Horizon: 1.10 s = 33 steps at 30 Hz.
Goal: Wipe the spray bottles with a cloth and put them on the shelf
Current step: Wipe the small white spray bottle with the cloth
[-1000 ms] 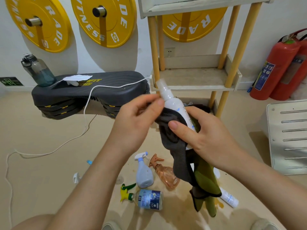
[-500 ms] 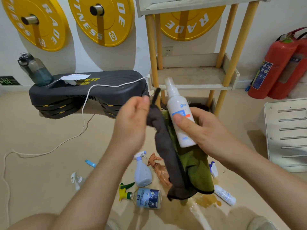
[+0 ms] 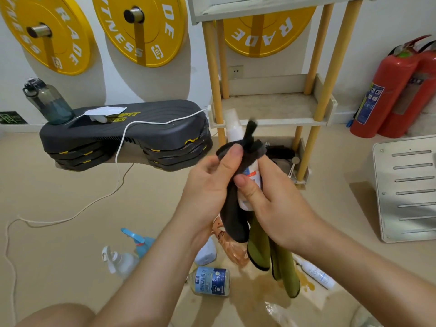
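Both your hands close on one bottle point(image 3: 253, 178) held in the air in front of the shelf point(image 3: 271, 107). Your left hand point(image 3: 212, 185) pinches the grey cloth point(image 3: 232, 220) round the bottle's upper part, and your right hand point(image 3: 278, 208) grips its lower body, thumb pressed across the front. It stands nearly upright with its top poking above the cloth, whose green side hangs below your hands, and other bottles point(image 3: 211, 280) stand or lie on the floor point(image 3: 70, 185) beneath your wrists.
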Tool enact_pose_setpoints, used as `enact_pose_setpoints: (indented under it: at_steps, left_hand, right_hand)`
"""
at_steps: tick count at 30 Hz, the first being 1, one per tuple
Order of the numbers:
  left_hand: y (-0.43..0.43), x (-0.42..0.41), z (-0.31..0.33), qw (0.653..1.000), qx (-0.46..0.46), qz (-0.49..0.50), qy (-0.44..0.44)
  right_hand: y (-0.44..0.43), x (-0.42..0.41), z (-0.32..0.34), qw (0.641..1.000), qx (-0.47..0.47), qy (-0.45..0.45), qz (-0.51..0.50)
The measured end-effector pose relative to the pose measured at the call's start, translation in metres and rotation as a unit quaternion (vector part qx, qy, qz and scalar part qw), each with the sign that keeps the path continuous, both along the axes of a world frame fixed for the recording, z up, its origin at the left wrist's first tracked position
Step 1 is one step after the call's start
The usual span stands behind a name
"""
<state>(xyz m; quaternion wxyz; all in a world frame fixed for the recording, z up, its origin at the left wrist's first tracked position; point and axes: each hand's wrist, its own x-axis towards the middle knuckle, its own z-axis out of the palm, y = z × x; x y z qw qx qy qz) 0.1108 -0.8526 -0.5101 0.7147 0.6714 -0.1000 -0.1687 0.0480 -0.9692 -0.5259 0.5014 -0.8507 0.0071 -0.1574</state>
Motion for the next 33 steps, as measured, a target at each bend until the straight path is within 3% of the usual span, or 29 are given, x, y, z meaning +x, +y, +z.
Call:
enact_pose_setpoints:
  at_steps: [3, 7, 9, 11, 14, 17, 20, 25, 33]
  left_hand:
    - [0.003, 0.006, 0.002, 0.998, 0.046, -0.034, 0.024]
    - [0.007, 0.006, 0.003, 0.997, 0.019, -0.063, -0.039]
    - [0.003, 0.0, 0.002, 0.996, 0.017, -0.029, -0.081]
    - [-0.002, 0.001, -0.002, 0.993, 0.004, 0.054, -0.102]
    - [-0.004, 0.006, -0.003, 0.987, -0.065, 0.131, -0.071]
    - [-0.007, 0.005, 0.001, 0.982, -0.115, 0.148, -0.022]
    - [-0.008, 0.011, 0.002, 0.972, -0.17, 0.162, 0.014]
    - [-0.012, 0.008, -0.012, 0.98, -0.114, 0.143, -0.074]
    - [-0.026, -0.007, -0.036, 0.985, -0.122, 0.102, -0.068]
  right_hand:
    - [-0.001, -0.003, 0.007, 0.99, -0.121, 0.07, 0.009]
    - [0.001, -0.006, 0.01, 0.96, -0.25, 0.111, 0.053]
    - [0.0, -0.007, 0.008, 0.969, -0.218, 0.104, 0.051]
    - [0.0, -0.006, 0.007, 0.991, -0.105, 0.082, 0.034]
    - [-0.004, -0.001, 0.001, 0.992, 0.021, 0.11, 0.059]
    - [-0.005, 0.001, -0.005, 0.982, 0.005, 0.154, 0.111]
    - [-0.004, 0.002, -0.005, 0.986, 0.015, 0.147, 0.073]
    - [-0.004, 0.002, -0.003, 0.984, 0.123, 0.126, 0.007]
    - [-0.003, -0.001, -0.001, 0.994, 0.039, 0.096, -0.032]
